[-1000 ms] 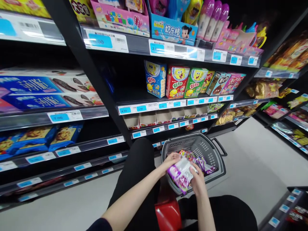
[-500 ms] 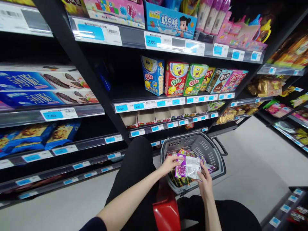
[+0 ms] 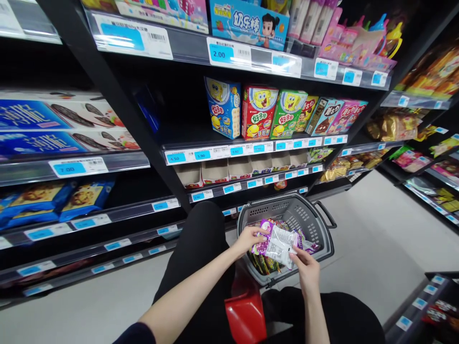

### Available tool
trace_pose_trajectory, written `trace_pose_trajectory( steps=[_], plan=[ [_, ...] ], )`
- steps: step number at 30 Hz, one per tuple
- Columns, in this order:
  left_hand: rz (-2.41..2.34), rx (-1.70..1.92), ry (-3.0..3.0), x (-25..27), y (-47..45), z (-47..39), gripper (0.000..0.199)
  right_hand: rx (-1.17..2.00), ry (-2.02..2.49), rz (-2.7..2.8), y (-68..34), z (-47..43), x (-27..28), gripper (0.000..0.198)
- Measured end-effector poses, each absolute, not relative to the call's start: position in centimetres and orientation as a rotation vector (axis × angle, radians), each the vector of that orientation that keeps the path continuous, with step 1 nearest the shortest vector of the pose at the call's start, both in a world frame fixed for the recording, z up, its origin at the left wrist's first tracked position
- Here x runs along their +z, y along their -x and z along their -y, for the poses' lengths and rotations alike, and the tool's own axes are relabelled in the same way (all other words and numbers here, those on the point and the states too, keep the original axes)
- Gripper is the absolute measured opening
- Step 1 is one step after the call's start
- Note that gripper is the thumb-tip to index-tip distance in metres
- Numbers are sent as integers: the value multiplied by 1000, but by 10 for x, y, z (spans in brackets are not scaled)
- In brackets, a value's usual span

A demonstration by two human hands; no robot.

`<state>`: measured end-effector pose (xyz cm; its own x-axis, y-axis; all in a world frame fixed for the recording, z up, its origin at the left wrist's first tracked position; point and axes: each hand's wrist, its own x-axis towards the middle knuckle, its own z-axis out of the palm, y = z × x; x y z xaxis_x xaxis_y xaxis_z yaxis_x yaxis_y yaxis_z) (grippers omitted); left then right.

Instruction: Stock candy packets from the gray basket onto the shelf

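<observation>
My left hand (image 3: 252, 240) pinches the purple left end of a small candy packet (image 3: 281, 244), thumb on top. At the packet's silver, text-printed lower right corner, my right hand (image 3: 307, 268) grips with thumb and fingers. Both hands hold it tilted over a grey shopping basket (image 3: 315, 224). Inside the basket lie several colourful packets (image 3: 263, 263), partly hidden by my hands and the held packet.
Between my knees is a red plastic piece (image 3: 245, 315), perhaps a stool. Ahead, a black shelf holds cartoon snack boxes (image 3: 258, 112) above a row of open cartons (image 3: 215, 173). Blue biscuit boxes (image 3: 32, 114) sit left. Pale floor (image 3: 366, 224) stretches right.
The packet has turned clockwise, its silver right end now lower. My right hand has moved slightly down with it. The whole view has shifted a little.
</observation>
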<state>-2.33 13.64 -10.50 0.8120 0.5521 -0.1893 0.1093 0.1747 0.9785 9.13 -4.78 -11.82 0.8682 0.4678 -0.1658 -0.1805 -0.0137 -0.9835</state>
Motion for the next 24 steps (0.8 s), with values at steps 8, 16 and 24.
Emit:
trace_pose_trajectory(
  steps=[8,16,24],
  plan=[
    [-595,328,-1555,-95,24,-135,19,249,1723,421,-91,51,-106,25],
    [-683,424,-1625,-105,23,-129,15,129,1959,491,-82,45,-110,30],
    [-470,393,-1622,-100,27,-132,16,293,1839,574,-89,44,-107,31]
  ],
)
